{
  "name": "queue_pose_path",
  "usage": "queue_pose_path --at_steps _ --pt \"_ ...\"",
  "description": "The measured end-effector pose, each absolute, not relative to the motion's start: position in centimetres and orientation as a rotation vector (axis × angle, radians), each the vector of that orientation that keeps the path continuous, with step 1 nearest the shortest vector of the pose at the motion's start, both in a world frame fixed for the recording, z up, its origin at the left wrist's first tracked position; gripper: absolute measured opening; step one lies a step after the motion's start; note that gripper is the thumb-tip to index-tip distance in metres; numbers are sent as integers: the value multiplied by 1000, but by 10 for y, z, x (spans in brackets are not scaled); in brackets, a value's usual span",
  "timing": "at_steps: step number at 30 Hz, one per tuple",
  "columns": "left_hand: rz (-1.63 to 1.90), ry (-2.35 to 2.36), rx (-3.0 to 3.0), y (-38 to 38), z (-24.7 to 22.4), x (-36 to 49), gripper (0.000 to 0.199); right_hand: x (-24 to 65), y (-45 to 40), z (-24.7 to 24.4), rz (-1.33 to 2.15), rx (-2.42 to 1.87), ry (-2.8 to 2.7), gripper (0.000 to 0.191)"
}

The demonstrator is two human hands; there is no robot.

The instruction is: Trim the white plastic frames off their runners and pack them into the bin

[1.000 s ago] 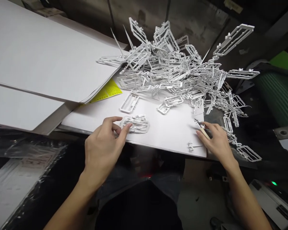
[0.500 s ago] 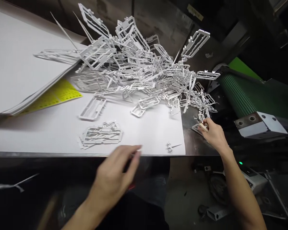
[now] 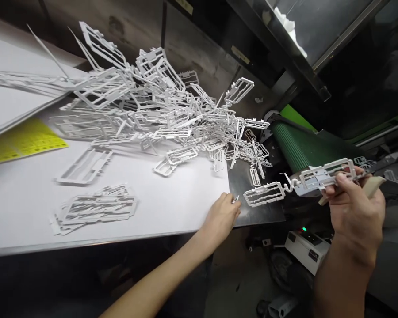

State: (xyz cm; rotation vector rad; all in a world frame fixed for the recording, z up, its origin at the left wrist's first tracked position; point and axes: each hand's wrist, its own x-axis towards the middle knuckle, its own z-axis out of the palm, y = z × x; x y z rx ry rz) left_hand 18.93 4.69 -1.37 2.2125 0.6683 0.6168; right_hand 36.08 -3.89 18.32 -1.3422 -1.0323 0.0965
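Observation:
My left hand [image 3: 223, 214] rests at the front edge of the table with its fingers closed. A small white sprue scrap [image 3: 235, 199] pokes out between them. My right hand [image 3: 354, 207] is raised in front of the conveyor, gripping a white plastic sprue [image 3: 267, 193] with rectangular frames joined by a curly runner. Cutting nippers with cream handles [image 3: 373, 187] are in that same hand, their metal jaws pointing away to the right. On the white paper at left lies a small stack of flat white frames [image 3: 99, 205], and one separate frame [image 3: 86, 165] is behind it.
A large tangled heap of white sprues [image 3: 172, 106] covers the back of the table. The green conveyor belt [image 3: 295, 141] stands at right. Yellow printed paper [image 3: 23, 139] shows under white sheets at left. A device with a green light [image 3: 307, 249] is below.
My right hand has risen to the right and now carries a sprue along with the nippers. My left hand has moved right, closing on the small scrap. The view has turned right.

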Motion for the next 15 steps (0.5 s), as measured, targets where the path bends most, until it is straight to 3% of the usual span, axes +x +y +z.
queue_pose_path --at_steps 5,8,10,15 --pt "764 640 1877 36 1 194 26 366 -62 171 228 -1222 -904 35" --pt "515 458 1044 37 3 148 67 365 -65 131 415 -1182 -963 31" --pt "340 333 651 40 2 111 78 359 -62 97 595 -1159 -1037 32" --pt "610 527 635 36 -4 29 38 336 -49 27 866 -1207 -1072 32"
